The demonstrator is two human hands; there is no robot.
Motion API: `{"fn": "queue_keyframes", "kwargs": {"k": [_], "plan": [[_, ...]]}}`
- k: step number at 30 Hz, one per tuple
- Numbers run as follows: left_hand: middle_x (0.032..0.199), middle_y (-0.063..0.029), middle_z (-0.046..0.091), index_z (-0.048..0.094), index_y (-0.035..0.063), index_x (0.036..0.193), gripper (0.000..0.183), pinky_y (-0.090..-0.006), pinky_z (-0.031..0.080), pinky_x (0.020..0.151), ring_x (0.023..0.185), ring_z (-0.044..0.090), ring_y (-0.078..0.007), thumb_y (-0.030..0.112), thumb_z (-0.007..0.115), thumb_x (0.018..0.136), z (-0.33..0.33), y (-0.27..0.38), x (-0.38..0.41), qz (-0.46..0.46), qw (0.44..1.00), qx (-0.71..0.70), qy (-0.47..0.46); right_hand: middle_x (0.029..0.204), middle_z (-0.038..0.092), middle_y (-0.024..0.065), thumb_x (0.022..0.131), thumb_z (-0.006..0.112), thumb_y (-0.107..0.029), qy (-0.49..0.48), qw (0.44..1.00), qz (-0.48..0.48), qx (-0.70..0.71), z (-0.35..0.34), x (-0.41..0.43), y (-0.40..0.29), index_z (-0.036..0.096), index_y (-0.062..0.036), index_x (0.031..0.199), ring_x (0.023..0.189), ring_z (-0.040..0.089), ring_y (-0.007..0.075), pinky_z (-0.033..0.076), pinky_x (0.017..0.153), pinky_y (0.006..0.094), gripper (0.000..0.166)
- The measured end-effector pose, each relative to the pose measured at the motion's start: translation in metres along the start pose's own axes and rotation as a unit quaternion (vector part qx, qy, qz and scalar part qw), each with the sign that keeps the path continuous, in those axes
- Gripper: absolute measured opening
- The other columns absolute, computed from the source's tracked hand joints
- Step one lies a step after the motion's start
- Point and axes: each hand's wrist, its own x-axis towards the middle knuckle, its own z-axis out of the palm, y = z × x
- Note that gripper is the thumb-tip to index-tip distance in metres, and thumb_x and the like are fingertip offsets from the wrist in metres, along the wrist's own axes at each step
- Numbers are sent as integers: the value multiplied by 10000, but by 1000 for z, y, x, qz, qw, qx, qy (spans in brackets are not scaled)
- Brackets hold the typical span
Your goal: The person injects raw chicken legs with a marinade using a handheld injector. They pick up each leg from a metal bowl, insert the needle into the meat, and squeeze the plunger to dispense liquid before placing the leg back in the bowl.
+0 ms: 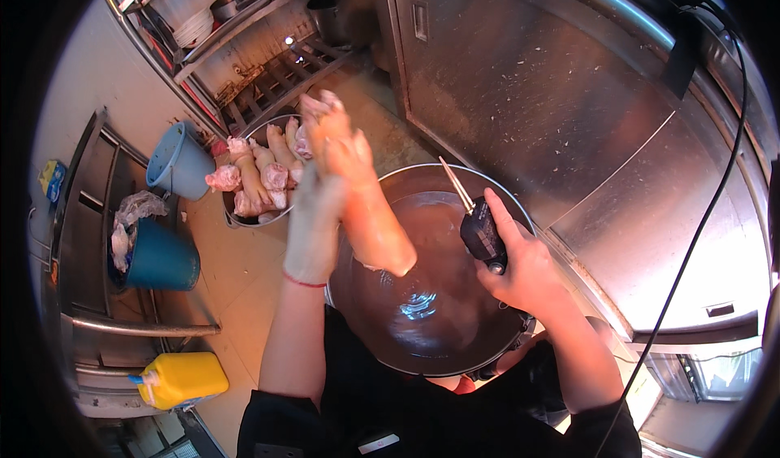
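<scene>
My left hand (317, 217), in a whitish glove with a red cuff edge, grips a pig's trotter (379, 229). Hoof end up, the trotter leans over a large round metal basin (390, 336) that holds liquid. Motion blurs both the glove and the hoof end. In my bare right hand (524, 263) is a black hand tool (484, 229) with a slim, tapering metal tip; its exact kind cannot be told. That tip points up and away, above the basin's far side, apart from the trotter. Beyond my left hand, several more trotters (268, 168) fill a round metal container (229, 209).
On the left stand a light blue bucket (186, 165), a teal bucket (164, 257) with plastic bags, and a yellow jug (192, 380). A metal rack (286, 86) is behind. Stainless steel cabinet doors (518, 92) border the right, where a black cable (694, 244) hangs.
</scene>
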Motion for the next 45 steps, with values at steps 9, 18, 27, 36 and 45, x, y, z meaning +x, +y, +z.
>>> {"fn": "queue_keyframes", "kwargs": {"k": [9,18,27,36,45], "plan": [[1138,-45,691,664,37,1204,274,-328,577,898,1025,682,-135,110,804,981,-16,-81,17,-124,977,-163,53,1189,772,272,866,809,-189,-120,991,-28,41,12,2,-14,268,-198,1777,1093,751,475,597,989,522,1060],[1172,-79,650,615,23,1241,392,-482,585,1019,1083,686,-249,111,807,911,-7,-54,-15,-94,984,-136,-68,1218,772,266,851,811,-156,-186,974,-42,120,3,-4,-9,334,-126,1754,1135,753,461,574,1021,483,1023],[1144,-84,681,595,100,1205,537,-623,522,1181,1247,681,-343,300,932,838,-5,-44,-22,-86,965,-221,-114,912,745,280,866,788,-180,-165,978,-86,97,-15,-18,-25,350,-54,1736,865,768,465,622,825,518,982],[1096,-110,703,619,79,1193,591,-621,531,1117,1184,695,-387,384,946,806,-12,-49,-24,-33,966,-179,-181,1041,755,276,891,819,-210,-243,965,-68,71,-33,-22,-26,271,-116,1766,913,766,470,621,844,516,1036],[1085,-144,729,624,50,1164,566,-621,533,1127,1141,721,-415,389,925,824,-19,-50,-18,-48,938,-246,-239,1105,783,269,895,840,-202,-270,945,-86,165,-25,-18,-18,258,-127,1770,964,786,452,616,860,503,1054]]}}
